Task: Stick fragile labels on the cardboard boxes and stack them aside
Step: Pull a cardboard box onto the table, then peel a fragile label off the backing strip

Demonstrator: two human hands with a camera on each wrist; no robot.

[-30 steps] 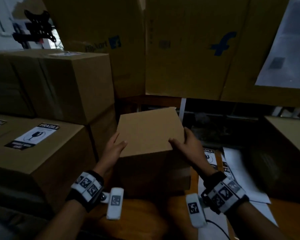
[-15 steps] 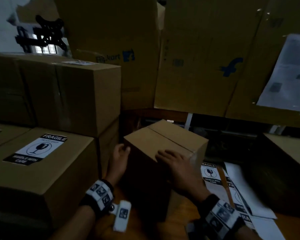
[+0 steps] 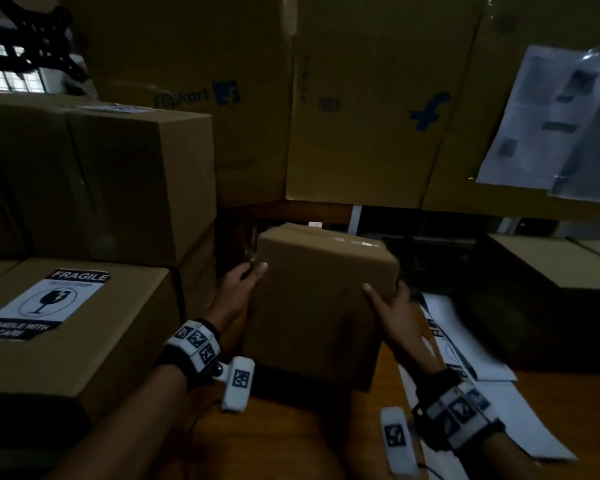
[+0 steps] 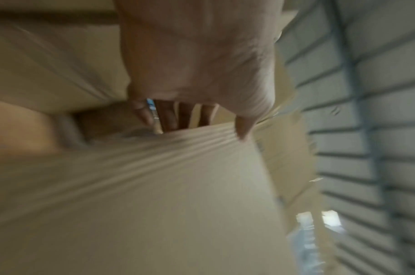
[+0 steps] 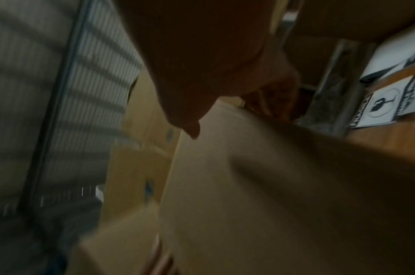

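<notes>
Box point(image 3: 321, 299) upright, tall axis vertical

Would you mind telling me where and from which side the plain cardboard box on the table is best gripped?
Grip the box by its two opposite side faces near the top edge, one hand from each side, as the left hand and right hand do now. It looks too wide for one hand, and its flat upright sides suit pressing palms.

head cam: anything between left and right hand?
Yes: the unlabeled cardboard box. The left hand and right hand grip its opposite sides, seen in the head view.
</notes>
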